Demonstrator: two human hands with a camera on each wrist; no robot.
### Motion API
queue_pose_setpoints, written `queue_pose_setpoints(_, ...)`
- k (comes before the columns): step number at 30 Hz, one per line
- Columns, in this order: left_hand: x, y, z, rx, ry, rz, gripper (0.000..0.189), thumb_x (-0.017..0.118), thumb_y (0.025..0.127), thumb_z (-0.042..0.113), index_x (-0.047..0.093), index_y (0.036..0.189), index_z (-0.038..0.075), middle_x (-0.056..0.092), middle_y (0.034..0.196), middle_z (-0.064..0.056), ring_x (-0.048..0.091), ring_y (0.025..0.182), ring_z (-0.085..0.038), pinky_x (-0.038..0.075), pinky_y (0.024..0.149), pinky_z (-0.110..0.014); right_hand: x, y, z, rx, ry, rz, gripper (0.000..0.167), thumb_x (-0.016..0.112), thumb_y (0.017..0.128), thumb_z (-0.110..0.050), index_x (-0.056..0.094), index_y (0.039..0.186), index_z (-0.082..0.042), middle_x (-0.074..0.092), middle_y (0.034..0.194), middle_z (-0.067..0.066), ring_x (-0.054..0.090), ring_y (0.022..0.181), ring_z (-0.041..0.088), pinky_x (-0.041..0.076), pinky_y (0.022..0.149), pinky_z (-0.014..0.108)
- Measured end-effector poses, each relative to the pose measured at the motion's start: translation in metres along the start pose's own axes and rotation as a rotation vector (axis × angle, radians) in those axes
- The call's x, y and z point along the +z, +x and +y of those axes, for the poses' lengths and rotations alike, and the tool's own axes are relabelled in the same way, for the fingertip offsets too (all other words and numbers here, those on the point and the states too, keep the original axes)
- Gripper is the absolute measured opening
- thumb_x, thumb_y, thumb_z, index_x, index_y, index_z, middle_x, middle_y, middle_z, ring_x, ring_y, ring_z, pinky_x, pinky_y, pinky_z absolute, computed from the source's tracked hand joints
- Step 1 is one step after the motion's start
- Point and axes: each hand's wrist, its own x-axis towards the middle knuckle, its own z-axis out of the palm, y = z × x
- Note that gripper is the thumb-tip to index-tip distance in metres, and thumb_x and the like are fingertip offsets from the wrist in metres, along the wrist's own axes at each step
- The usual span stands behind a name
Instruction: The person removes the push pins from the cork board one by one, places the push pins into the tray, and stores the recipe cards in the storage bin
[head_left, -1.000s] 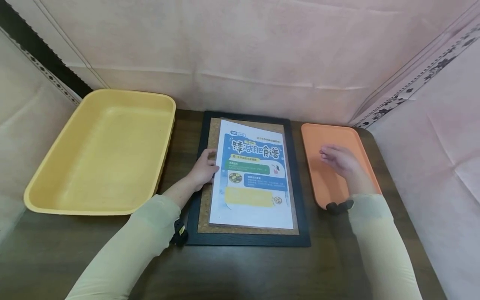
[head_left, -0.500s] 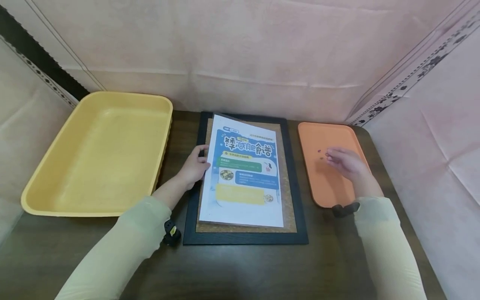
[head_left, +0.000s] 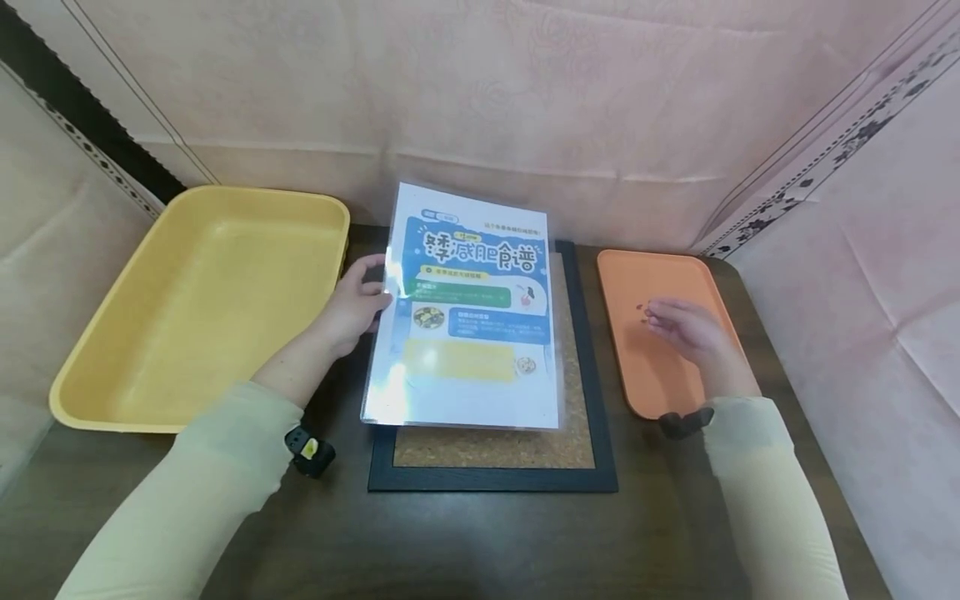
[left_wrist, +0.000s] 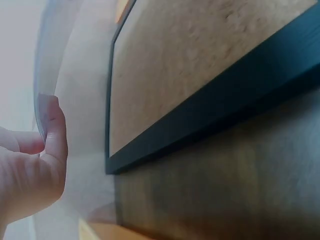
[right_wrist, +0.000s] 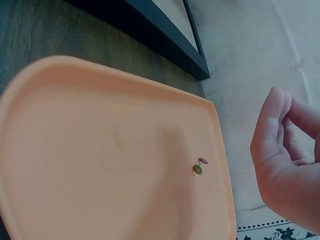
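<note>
My left hand (head_left: 352, 304) pinches the left edge of a laminated poster (head_left: 468, 333) with blue, green and yellow printing. The poster is raised and tilted over a cork board (head_left: 495, 450) with a dark frame, hiding much of it. Seen from the left wrist, the thumb and fingers of the left hand (left_wrist: 42, 155) hold the clear edge, apart from the board. My right hand (head_left: 686, 333) hovers above an orange tray (head_left: 652, 387), fingers loosely curled and tips together, nothing visible between them. Small coloured bits (right_wrist: 198, 168), too small to name surely, lie in the tray.
A large yellow bin (head_left: 202, 308) stands left of the board on the dark wooden table (head_left: 480, 542). Pale pink cloth (head_left: 480, 100) hangs behind the table and along its sides.
My left hand has lifted the poster off the cork board and moved it up and left, baring the board's lower and right parts. The right hand stays over the tray, almost still.
</note>
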Motion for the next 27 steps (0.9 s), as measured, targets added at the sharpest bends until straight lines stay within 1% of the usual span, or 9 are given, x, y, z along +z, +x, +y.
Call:
queue_pose_setpoints(3, -0.012, -0.003, 0.007, 0.010, 0.016, 0.008, 0.060, 0.039, 0.099, 0.009, 0.011, 0.150, 0.021, 0.046, 0.137, -0.019, 0.054, 0.117, -0.033, 0.046, 0.097, -0.047, 0.005, 0.002, -0.001, 0.007, -0.004, -0.016, 0.029, 0.046, 0.097, -0.003, 0.070, 0.083, -0.013, 0.069, 0.081, -0.003, 0.065, 0.073, 0.007, 0.055, 0.073, 0.019)
queue_pose_setpoints(6, -0.023, -0.006, 0.013, 0.024, 0.029, 0.016, 0.060, 0.038, 0.099, 0.008, 0.010, 0.151, 0.022, 0.045, 0.139, -0.020, 0.055, 0.116, -0.031, 0.050, 0.090, -0.040, 0.008, 0.003, -0.002, 0.026, -0.003, -0.014, 0.028, 0.047, 0.096, -0.004, 0.070, 0.083, -0.014, 0.068, 0.081, -0.003, 0.065, 0.073, 0.006, 0.055, 0.074, 0.019)
queue_pose_setpoints(10, -0.040, -0.010, 0.019, 0.052, 0.022, 0.034, 0.061, 0.036, 0.099, 0.006, 0.009, 0.151, 0.022, 0.046, 0.137, -0.022, 0.060, 0.103, -0.020, 0.052, 0.077, -0.028, 0.010, 0.005, -0.004, 0.033, -0.017, -0.007, 0.026, 0.048, 0.096, -0.006, 0.069, 0.084, -0.015, 0.067, 0.080, -0.003, 0.064, 0.074, 0.006, 0.055, 0.074, 0.018)
queue_pose_setpoints(13, -0.055, -0.014, 0.021, 0.064, 0.005, 0.053, 0.061, 0.036, 0.099, 0.005, 0.010, 0.151, 0.023, 0.047, 0.134, -0.020, 0.062, 0.091, -0.009, 0.053, 0.074, -0.025, 0.011, 0.006, -0.004, 0.027, -0.032, -0.009, 0.027, 0.047, 0.097, -0.006, 0.069, 0.084, -0.015, 0.067, 0.080, -0.003, 0.064, 0.074, 0.006, 0.055, 0.074, 0.018)
queue_pose_setpoints(15, -0.067, -0.017, 0.021, 0.068, 0.014, 0.066, 0.061, 0.036, 0.099, 0.007, 0.009, 0.150, 0.025, 0.048, 0.132, -0.018, 0.062, 0.087, -0.003, 0.053, 0.075, -0.024, 0.012, 0.006, -0.004, 0.024, -0.042, -0.008, 0.027, 0.048, 0.096, -0.006, 0.070, 0.083, -0.015, 0.067, 0.081, -0.003, 0.064, 0.074, 0.006, 0.055, 0.074, 0.018)
queue_pose_setpoints(18, -0.088, -0.022, 0.021, 0.068, 0.053, 0.086, 0.060, 0.036, 0.100, 0.012, 0.008, 0.150, 0.029, 0.049, 0.127, -0.010, 0.060, 0.087, 0.002, 0.052, 0.076, -0.022, 0.014, 0.007, -0.003, 0.022, -0.056, -0.006, 0.026, 0.049, 0.096, -0.006, 0.070, 0.083, -0.016, 0.067, 0.082, -0.003, 0.064, 0.074, 0.006, 0.054, 0.074, 0.018)
queue_pose_setpoints(22, -0.118, -0.029, 0.016, 0.071, 0.097, 0.124, 0.058, 0.036, 0.100, 0.015, 0.009, 0.149, 0.033, 0.050, 0.117, 0.005, 0.059, 0.088, 0.005, 0.052, 0.075, -0.019, 0.017, 0.007, -0.004, 0.016, -0.054, -0.014, 0.027, 0.049, 0.096, -0.005, 0.070, 0.083, -0.015, 0.067, 0.081, -0.003, 0.064, 0.074, 0.006, 0.055, 0.074, 0.018)
queue_pose_setpoints(25, -0.135, -0.034, 0.012, 0.069, 0.082, 0.160, 0.058, 0.037, 0.100, 0.016, 0.011, 0.148, 0.036, 0.049, 0.111, 0.011, 0.057, 0.087, 0.005, 0.050, 0.072, -0.017, 0.018, 0.006, -0.005, 0.012, -0.050, -0.025, 0.030, 0.047, 0.096, -0.004, 0.071, 0.082, -0.014, 0.068, 0.080, -0.003, 0.065, 0.073, 0.007, 0.055, 0.073, 0.018)
queue_pose_setpoints(27, -0.143, -0.036, 0.009, 0.068, 0.084, 0.179, 0.058, 0.037, 0.100, 0.017, 0.010, 0.147, 0.038, 0.049, 0.110, 0.013, 0.055, 0.088, 0.005, 0.049, 0.070, -0.016, 0.018, 0.004, -0.006, 0.012, -0.055, -0.030, 0.030, 0.046, 0.097, -0.004, 0.071, 0.082, -0.014, 0.068, 0.079, -0.002, 0.065, 0.073, 0.007, 0.055, 0.073, 0.018)
